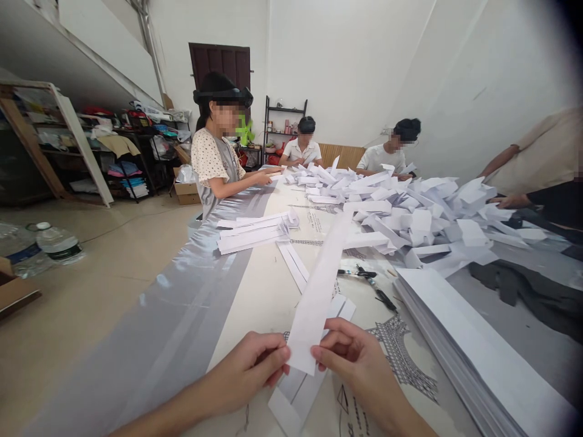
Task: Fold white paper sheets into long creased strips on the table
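A long white paper strip (319, 291) stretches away from me, its near end raised above the table. My left hand (259, 361) pinches the left edge of that end between thumb and fingers. On the opposite edge, my right hand (348, 352) grips the same strip with thumb and forefinger. Beneath it, partly hidden, lie folded paper strips (296, 397) with dark lines along them. Farther off to the left is a small bundle of folded strips (252, 235). A tall stack of white paper (473, 340) lies right of my right hand.
Two dark pens (382, 297) lie beyond my right hand. A large heap of folded paper (410, 212) covers the table's far right. Several people sit or stand around the table (237, 303). Water bottles (59, 243) stand on the floor at left.
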Demonstrator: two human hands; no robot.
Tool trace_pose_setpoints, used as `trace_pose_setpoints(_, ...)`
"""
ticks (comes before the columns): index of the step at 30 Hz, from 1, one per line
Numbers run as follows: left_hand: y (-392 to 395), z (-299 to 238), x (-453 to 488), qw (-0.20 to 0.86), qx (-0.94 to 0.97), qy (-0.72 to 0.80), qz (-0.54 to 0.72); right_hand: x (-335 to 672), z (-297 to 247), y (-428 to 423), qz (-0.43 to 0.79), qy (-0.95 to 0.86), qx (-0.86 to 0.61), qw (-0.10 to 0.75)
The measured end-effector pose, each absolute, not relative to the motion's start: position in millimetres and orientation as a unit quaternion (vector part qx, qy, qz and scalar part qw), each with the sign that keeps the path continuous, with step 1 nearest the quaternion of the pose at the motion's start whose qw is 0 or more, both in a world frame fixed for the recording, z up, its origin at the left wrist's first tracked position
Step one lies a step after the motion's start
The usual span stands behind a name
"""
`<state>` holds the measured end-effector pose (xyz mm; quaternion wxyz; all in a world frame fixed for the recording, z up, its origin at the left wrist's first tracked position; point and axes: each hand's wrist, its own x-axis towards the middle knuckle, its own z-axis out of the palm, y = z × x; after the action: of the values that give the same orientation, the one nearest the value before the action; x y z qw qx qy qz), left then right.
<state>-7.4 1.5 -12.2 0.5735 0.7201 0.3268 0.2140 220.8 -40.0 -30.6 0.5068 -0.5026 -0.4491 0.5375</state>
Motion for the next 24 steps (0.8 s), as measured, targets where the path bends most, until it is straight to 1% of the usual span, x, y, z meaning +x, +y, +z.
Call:
trace_pose_setpoints(7, 3, -16, -9, 0.552, 0.732, 0.351, 0.192, 220, -28, -40, 0.541, -0.447, -0.502, 0.506)
trace_pose_setpoints(17, 1, -12, -7, 0.548, 0.731, 0.362, 0.187, 211, -21, -44, 0.522, -0.425, -0.513, 0.533)
trace_pose_setpoints(24, 1, -13, -8, 0.548, 0.730, 0.362, 0.190, 213, -21, -44, 0.528, -0.430, -0.504, 0.530)
